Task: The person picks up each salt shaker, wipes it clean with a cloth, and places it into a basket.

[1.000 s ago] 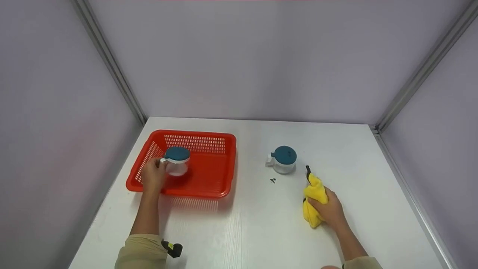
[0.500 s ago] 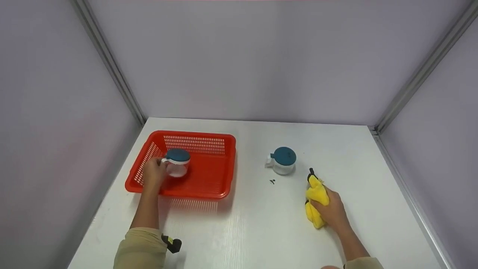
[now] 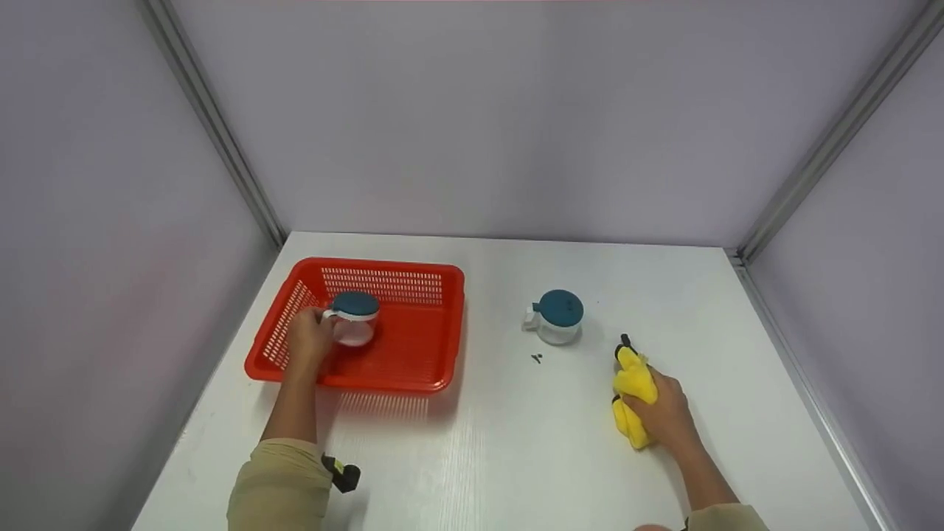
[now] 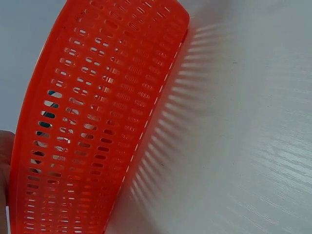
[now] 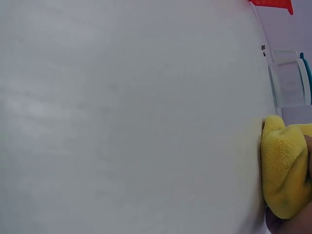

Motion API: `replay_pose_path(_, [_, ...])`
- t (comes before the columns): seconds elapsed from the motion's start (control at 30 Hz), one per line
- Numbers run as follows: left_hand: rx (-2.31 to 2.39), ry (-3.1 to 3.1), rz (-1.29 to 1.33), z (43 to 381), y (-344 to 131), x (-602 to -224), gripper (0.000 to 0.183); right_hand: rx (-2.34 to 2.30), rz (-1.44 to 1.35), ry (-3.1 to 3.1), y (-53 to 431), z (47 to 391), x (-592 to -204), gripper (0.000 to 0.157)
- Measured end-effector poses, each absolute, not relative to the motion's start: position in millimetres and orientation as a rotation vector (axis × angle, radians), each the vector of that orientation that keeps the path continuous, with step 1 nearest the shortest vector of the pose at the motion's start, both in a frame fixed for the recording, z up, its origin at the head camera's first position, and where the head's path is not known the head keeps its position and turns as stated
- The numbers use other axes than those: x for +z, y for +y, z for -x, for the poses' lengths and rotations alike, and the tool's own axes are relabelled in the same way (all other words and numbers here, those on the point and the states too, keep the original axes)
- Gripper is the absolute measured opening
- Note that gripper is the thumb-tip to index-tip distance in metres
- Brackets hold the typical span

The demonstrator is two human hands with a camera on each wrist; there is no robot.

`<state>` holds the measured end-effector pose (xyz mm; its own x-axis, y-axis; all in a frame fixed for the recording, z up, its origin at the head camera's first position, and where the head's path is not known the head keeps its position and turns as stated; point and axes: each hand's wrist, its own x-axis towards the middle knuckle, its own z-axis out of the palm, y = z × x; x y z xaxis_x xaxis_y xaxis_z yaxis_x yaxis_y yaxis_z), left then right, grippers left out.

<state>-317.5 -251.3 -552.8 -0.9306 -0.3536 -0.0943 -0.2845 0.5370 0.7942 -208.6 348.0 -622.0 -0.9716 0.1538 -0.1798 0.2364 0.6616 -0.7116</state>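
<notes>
By its white handle, my left hand holds a clear jar with a teal lid inside the red basket, near its left side. Whether that jar touches the basket floor I cannot tell. In the left wrist view the basket wall hides most of the jar and hand. My right hand grips a bunched yellow cloth with black edging over the right part of the table. A second teal-lidded jar stands upright left of and beyond the cloth, its handle pointing left.
Small dark bits lie on the white table just in front of the second jar. Pale walls enclose the table at the back and both sides.
My right hand has shifted slightly right with the yellow cloth. The held jar has moved very slightly right inside the basket. The second jar stays in place.
</notes>
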Motion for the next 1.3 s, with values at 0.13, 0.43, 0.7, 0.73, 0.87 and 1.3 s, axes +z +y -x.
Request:
replay_pose_path(0.13, [-1.372,-2.698,-0.567,317.2,-253.3,-552.5,0.019,-1.205,-0.319,2.776,347.6,208.6,-621.0,0.081])
replay_pose_path(0.43, [-1.273,-2.813,-0.491,314.7,-259.2,-550.4,0.018,-1.111,-0.306,2.857,352.3,210.7,-623.2,0.079])
replay_pose_path(0.7, [-1.246,-2.939,-0.449,312.3,-264.1,-549.9,0.019,-1.105,-0.31,2.859,351.1,210.6,-624.7,0.079])
replay_pose_path(0.73, [-1.237,-2.941,-0.441,311.9,-264.6,-550.6,0.019,-1.106,-0.311,2.854,350.9,210.7,-624.6,0.079])
replay_pose_path(0.87, [-1.174,-2.957,-0.398,311.6,-265.7,-553.7,0.017,-1.098,-0.32,2.848,350.5,211.3,-624.8,0.081])
replay_pose_path(1.3, [-1.204,-2.989,-0.465,312.7,-265.9,-556.2,0.034,-1.088,-0.334,2.825,350.7,211.7,-626.5,0.083])
